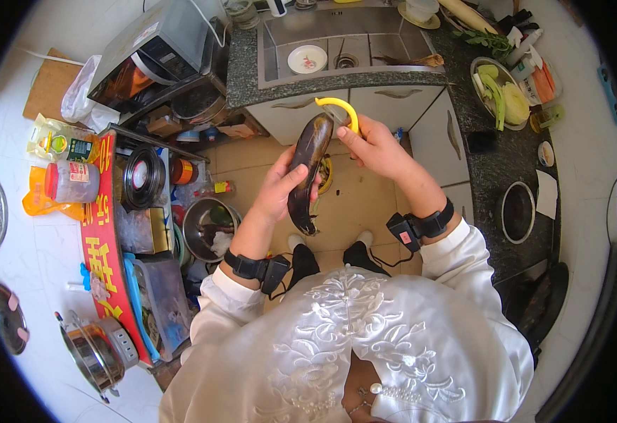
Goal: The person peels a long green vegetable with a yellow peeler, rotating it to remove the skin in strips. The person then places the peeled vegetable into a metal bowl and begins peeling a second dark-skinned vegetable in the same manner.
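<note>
My left hand [283,186] is wrapped around the middle of a long dark purple eggplant [308,164], held slantwise in front of me. Its stem end, with ragged dry bits, points down toward my feet. The upper end looks brownish and glossy. In my right hand [373,143] is a yellow-handled peeler [344,107], its blade close to the eggplant's upper end; whether it touches the skin I cannot tell. Below the eggplant, a yellow-rimmed bin [327,173] with scraps in it stands on the floor, partly hidden by my left hand and the eggplant.
Ahead is a steel sink [358,50] holding a white plate [307,59]. A bowl of cut vegetables [500,94] sits on the dark right counter [504,158]. To the left stand a microwave [147,58], a shelf of kitchen goods and a steel pot [208,224].
</note>
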### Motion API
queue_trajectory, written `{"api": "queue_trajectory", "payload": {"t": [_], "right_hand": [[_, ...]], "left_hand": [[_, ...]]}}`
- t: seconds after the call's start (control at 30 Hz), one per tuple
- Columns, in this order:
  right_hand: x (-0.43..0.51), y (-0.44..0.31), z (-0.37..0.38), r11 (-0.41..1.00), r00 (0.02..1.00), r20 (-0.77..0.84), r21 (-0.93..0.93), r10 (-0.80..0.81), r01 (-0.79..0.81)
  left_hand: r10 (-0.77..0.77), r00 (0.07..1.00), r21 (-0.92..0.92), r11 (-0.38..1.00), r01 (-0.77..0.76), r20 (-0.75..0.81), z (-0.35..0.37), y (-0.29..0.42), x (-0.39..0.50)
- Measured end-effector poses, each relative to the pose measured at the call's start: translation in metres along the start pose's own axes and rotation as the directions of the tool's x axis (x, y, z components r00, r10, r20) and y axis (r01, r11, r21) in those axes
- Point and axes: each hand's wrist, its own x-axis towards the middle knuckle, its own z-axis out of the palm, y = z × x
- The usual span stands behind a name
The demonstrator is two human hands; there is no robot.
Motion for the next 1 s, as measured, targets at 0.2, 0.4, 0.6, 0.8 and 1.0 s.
{"api": "queue_trajectory", "payload": {"t": [0.2,0.4,0.6,0.8,1.0], "right_hand": [[0.023,-0.015,0.065,1.000,0.997,-0.070,0.024,-0.016,0.018],[0.029,-0.037,0.106,0.913,0.995,-0.103,-0.406,-0.006,-0.037],[0.037,-0.039,0.140,0.880,0.977,-0.208,-0.456,0.043,-0.136],[0.047,-0.032,0.150,0.840,0.970,-0.242,-0.524,0.011,-0.141],[0.055,-0.024,0.147,0.734,0.979,-0.194,-0.656,0.058,-0.173]], "left_hand": [[0.054,0.998,-0.012,0.998,-0.054,0.014,-0.051,0.015,-0.026],[0.038,0.999,0.023,0.999,-0.037,-0.022,-0.094,0.030,-0.040],[0.001,1.000,0.031,1.000,-0.001,-0.007,-0.123,0.037,-0.041],[-0.022,0.997,0.003,1.000,0.022,-0.068,-0.130,0.036,-0.032],[-0.100,0.976,-0.015,0.995,0.099,-0.195,-0.119,0.030,-0.014]]}}
